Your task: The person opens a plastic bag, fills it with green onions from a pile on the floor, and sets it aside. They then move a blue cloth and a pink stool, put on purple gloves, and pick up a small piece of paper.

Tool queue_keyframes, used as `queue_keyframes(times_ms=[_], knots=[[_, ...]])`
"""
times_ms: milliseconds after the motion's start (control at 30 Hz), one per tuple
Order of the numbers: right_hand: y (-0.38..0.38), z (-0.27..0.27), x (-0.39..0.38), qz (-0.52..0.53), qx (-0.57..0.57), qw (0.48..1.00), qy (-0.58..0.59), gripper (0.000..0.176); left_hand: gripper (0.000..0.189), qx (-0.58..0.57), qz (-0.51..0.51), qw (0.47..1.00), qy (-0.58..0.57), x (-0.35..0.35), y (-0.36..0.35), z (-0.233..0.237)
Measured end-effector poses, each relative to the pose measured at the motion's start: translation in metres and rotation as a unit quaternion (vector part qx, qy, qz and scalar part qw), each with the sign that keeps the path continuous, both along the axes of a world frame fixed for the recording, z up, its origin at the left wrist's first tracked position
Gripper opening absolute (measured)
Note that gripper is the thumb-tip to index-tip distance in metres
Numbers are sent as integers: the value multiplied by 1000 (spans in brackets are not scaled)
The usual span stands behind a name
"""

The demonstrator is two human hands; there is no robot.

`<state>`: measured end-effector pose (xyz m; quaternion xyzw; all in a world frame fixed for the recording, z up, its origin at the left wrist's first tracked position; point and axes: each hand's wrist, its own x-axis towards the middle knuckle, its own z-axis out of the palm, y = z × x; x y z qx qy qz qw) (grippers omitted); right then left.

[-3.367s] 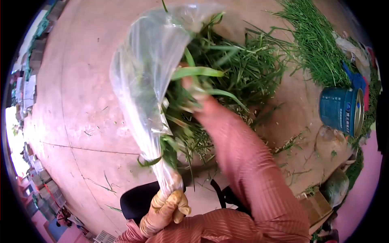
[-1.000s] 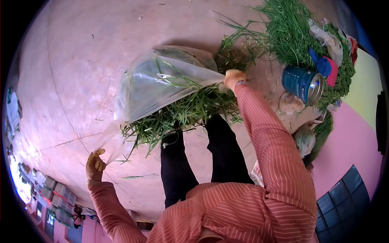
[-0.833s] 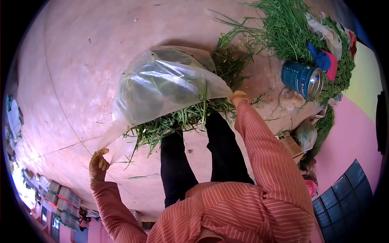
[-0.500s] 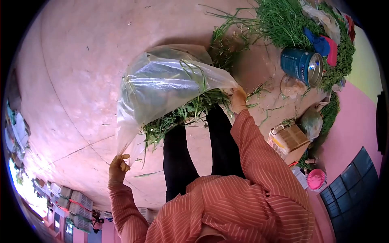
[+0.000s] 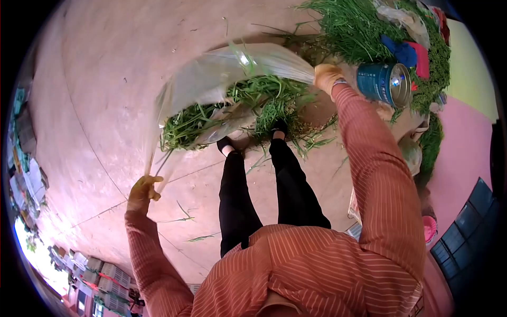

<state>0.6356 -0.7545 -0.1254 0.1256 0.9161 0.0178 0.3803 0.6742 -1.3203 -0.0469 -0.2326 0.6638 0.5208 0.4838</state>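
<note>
A large clear plastic bag (image 5: 193,87) is stretched wide between my two hands, smeared in places by motion. My left hand (image 5: 142,193), in a yellowish glove, pinches one edge of it at the lower left. At the upper right my right hand (image 5: 328,77), gloved the same way, grips the opposite edge. Long green leafy stalks (image 5: 269,98) lie heaped on the floor below the plastic, in front of my feet. Part of the bag hangs over and among the stalks.
To the right stands a blue-green metal can (image 5: 376,82), near a big pile of green stalks (image 5: 348,31) along the wall. A blue cloth (image 5: 400,51) lies on that pile. Stacked crates (image 5: 113,280) stand at the far lower left. Loose stalks (image 5: 203,237) litter the floor.
Both hands have moved apart, the right one up and to the right, the left slightly up and left. The bag has lifted and spread, uncovering more of the stalks.
</note>
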Motion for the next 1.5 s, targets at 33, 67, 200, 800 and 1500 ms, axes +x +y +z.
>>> queue_keyframes(times_ms=[33,67,200,800,1500], knots=[[12,-15,10,-16,60,997,-45,33,37,2,-3,1000,-3,-1,-3,2],[20,-15,12,-31,119,989,-86,35,36,36,49,998,16,-4,-5,5],[59,-20,37,-216,-71,973,37,40,37,49,105,990,76,-34,15,20],[-22,-85,101,-590,-478,467,452,24,33,116,243,963,-15,-12,21,0],[-46,-96,292,-508,22,861,-28,33,33,27,210,974,-83,23,29,-15]])
